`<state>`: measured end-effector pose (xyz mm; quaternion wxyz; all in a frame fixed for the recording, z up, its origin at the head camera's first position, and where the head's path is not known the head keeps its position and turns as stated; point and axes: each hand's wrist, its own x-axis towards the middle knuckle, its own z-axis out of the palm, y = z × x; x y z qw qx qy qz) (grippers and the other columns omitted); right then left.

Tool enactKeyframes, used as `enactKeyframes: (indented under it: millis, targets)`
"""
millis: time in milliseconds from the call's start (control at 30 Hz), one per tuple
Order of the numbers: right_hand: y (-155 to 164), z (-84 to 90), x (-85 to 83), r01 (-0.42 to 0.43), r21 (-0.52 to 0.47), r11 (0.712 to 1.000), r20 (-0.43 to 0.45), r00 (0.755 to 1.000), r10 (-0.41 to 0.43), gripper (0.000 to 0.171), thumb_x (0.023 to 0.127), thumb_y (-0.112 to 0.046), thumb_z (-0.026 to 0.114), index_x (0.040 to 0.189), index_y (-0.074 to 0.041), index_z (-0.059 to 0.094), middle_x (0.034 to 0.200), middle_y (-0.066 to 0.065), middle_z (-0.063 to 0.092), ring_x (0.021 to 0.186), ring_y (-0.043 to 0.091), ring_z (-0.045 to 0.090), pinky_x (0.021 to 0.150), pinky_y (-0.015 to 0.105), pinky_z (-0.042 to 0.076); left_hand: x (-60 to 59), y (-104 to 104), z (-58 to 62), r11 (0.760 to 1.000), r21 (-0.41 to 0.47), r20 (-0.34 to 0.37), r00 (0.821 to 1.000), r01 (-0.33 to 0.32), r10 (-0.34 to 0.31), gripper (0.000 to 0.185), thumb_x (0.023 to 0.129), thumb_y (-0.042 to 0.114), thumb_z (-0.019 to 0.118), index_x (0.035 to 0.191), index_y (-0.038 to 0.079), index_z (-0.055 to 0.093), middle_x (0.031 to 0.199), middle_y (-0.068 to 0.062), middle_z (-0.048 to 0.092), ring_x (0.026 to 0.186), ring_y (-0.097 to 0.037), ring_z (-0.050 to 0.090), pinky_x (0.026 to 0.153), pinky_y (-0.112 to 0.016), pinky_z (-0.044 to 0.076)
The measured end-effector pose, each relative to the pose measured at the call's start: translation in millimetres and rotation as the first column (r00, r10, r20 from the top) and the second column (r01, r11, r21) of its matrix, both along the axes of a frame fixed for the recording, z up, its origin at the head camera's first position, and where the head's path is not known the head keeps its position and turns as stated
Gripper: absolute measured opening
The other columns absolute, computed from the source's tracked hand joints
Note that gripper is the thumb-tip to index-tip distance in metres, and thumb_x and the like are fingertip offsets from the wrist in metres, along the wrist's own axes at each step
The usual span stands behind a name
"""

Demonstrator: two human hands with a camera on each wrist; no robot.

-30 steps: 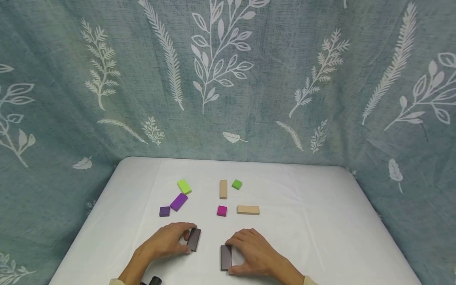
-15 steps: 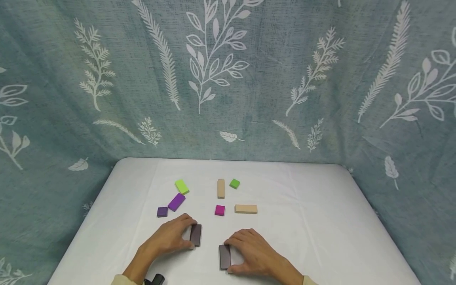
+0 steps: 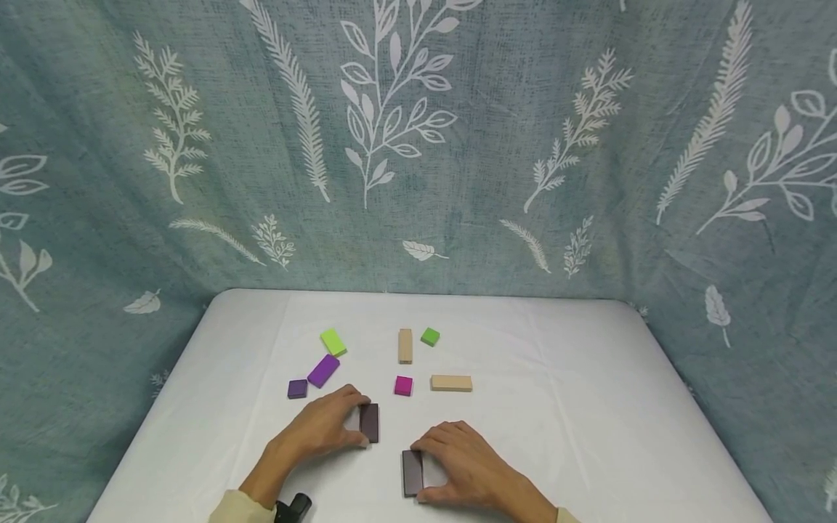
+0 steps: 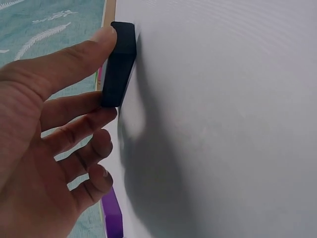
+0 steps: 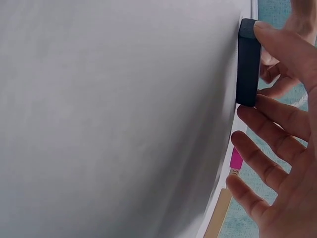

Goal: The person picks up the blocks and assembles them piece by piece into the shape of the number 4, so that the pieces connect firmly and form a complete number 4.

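Observation:
Two dark brown blocks lie flat on the white table [image 3: 588, 414] near its front edge. My left hand [image 3: 358, 420] pinches the ends of the left dark block [image 3: 370, 423] between thumb and forefinger. In the left wrist view the same block [image 4: 120, 62] is held at its ends, and my other fingers hang loosely curled. My right hand [image 3: 423, 469] grips the right dark block [image 3: 412, 472] the same way. The right wrist view shows that block [image 5: 247, 62] with my thumb on one end and a finger on the other.
Beyond my hands lie a lime block [image 3: 333, 341], a purple block [image 3: 324, 370], a small dark purple block [image 3: 297, 388], a magenta block [image 3: 403, 386], two tan blocks [image 3: 405, 346] [image 3: 451, 383] and a small green block [image 3: 430, 336]. A leaf-print curtain [image 3: 418, 145] hangs behind the table.
My left hand has slid its dark block to the right and a little farther away, and turned it straighter. My right hand and its block have stayed put.

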<state>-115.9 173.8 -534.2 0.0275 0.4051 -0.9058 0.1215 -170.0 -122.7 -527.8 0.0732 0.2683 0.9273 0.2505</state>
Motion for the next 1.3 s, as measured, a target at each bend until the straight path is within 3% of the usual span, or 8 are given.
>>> enactKeyframes:
  millis: [300,767,1000,1300]
  targets:
    - [0,-2.5,1.4,0.001,0.004,1.000,0.009,1.000,-0.001,0.061,0.083,-0.067,0.070,0.125,-0.023,0.067,0.117,-0.012,0.064,0.112,0.010,0.058,0.100,0.036,0.045,-5.5,14,2.0,0.999,0.019,-0.011,0.999,0.032,-0.032,0.063,0.077,0.039,0.088,0.127,0.006,0.067,0.118,-0.001,0.063,0.099,-0.017,0.063,0.089,-0.043,0.054]
    - [0,-0.6,4.3,-0.010,-0.009,1.000,0.001,1.000,0.010,0.061,0.084,-0.067,0.070,0.124,-0.021,0.067,0.115,-0.013,0.063,0.110,0.010,0.058,0.097,0.036,0.046,-9.4,36,1.2,0.996,-0.012,-0.019,0.996,0.088,-0.088,0.064,0.079,0.042,0.085,0.129,0.006,0.067,0.119,0.000,0.062,0.101,-0.013,0.062,0.091,-0.038,0.053]
    - [0,0.3,4.6,-0.003,0.002,1.000,0.008,1.000,0.003,0.061,0.084,-0.067,0.069,0.125,-0.022,0.067,0.116,-0.013,0.063,0.111,0.010,0.058,0.098,0.037,0.046,-8.5,45,0.5,0.995,-0.001,-0.007,0.995,0.104,-0.104,0.064,0.079,0.042,0.086,0.129,0.007,0.067,0.116,0.001,0.063,0.093,-0.009,0.059,0.086,-0.035,0.054]
    - [1,1.5,5.7,0.010,0.009,1.000,0.009,1.000,-0.010,0.062,0.084,-0.067,0.069,0.126,-0.021,0.067,0.116,-0.013,0.063,0.110,0.010,0.058,0.099,0.037,0.046,-6.7,52,0.5,0.993,-0.006,-0.010,0.993,0.117,-0.117,0.063,0.079,0.042,0.086,0.129,0.007,0.067,0.116,0.001,0.063,0.094,-0.009,0.060,0.087,-0.035,0.054]
